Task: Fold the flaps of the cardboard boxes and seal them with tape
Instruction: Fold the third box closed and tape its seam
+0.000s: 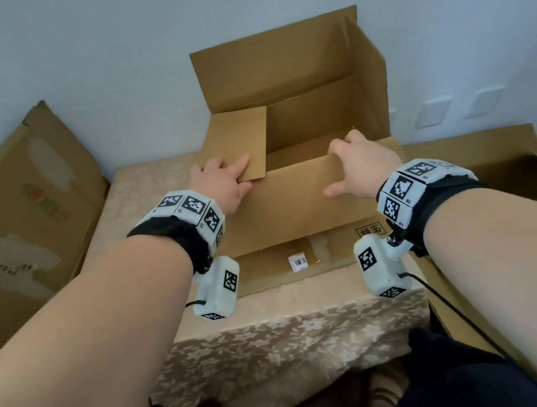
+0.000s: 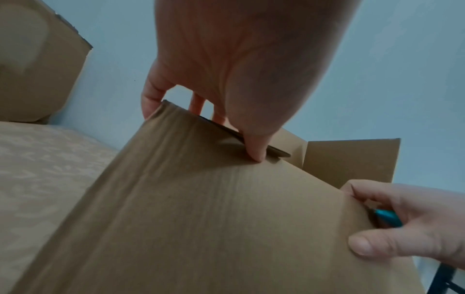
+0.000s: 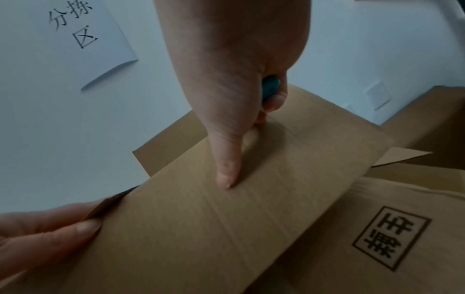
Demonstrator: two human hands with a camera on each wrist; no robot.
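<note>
Cardboard is the whole matter here: the box (image 1: 289, 166) stands on a table (image 1: 279, 336) with a flowered cloth, directly in front of the person. Its near flap (image 1: 290, 200) is half raised and leans inward over the opening. I judge this board light and rather stiff, and it probably bends only along its creases. A good place to hold seems the free edge of a flap near the corners, with pressure on the flat face, so that no new fold appears in the middle.

The left hand (image 1: 223, 183) pinches the left corner: the thumb lies on the near flap and the fingers press on the left flap (image 1: 238, 145), which is already folded inward. The right hand (image 1: 363, 164) takes the free edge of the near flap, thumb on the outer face, fingers curled over the edge. In the wrist views a small teal object (image 3: 270, 88) is kept in this same hand; it may be a tape tool, but I cannot tell.

Farther away, the far flap (image 1: 275, 64) and the right flap (image 1: 375, 78) stand upright.

No tape roll is visible. The floor of the box is mostly hidden behind the flaps. More cartons (image 1: 19, 210) lean at the left, and another is cut off at the right edge.
</note>
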